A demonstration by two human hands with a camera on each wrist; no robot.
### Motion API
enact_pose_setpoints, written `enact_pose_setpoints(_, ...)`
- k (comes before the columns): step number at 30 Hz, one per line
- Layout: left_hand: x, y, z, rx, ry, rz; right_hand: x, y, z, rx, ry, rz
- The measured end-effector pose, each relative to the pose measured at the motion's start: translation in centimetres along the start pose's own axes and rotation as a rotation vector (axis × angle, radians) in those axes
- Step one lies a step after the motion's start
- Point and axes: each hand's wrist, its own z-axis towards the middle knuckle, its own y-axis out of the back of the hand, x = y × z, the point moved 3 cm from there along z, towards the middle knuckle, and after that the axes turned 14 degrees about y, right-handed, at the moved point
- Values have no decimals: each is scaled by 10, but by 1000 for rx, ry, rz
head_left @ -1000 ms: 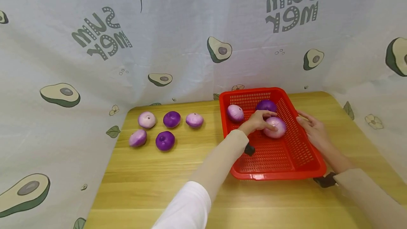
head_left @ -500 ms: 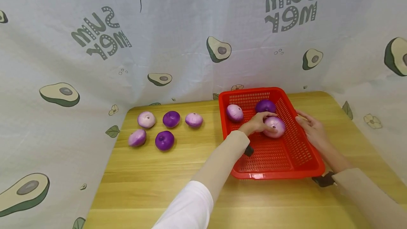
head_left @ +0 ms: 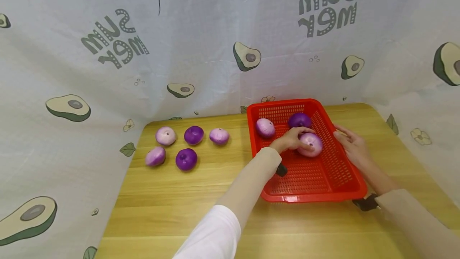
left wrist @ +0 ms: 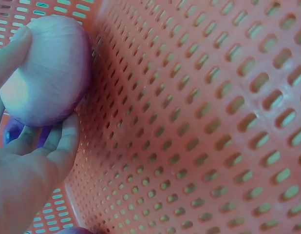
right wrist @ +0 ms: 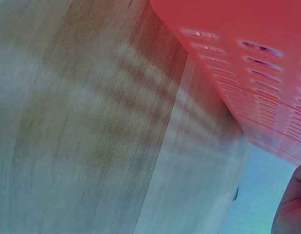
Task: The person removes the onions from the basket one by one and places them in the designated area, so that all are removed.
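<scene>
My left hand reaches into the red plastic basket and grips a pale purple onion. Seen from the left wrist, thumb and fingers curl round this onion, close to the perforated wall. Also in the basket are a lighter onion at the back left and a dark purple onion at the back. With thumb and fingertips, my right hand holds the basket's right rim. Just a bit of that hand enters the right wrist view, beside the basket's outer side.
Several onions, light and dark purple, lie in two loose rows on the left of the wooden table, one dark onion nearest the front. Behind the table hangs a white cloth printed with avocados.
</scene>
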Motion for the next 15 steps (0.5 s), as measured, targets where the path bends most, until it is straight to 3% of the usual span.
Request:
enact_pose_setpoints(9,-11,13,-11,20,21,28,-1,-3,0,-20,9,216)
enact_pose_setpoints(15,-19,25,-18,44,37,-11,0,-3,-1,-26,2,215)
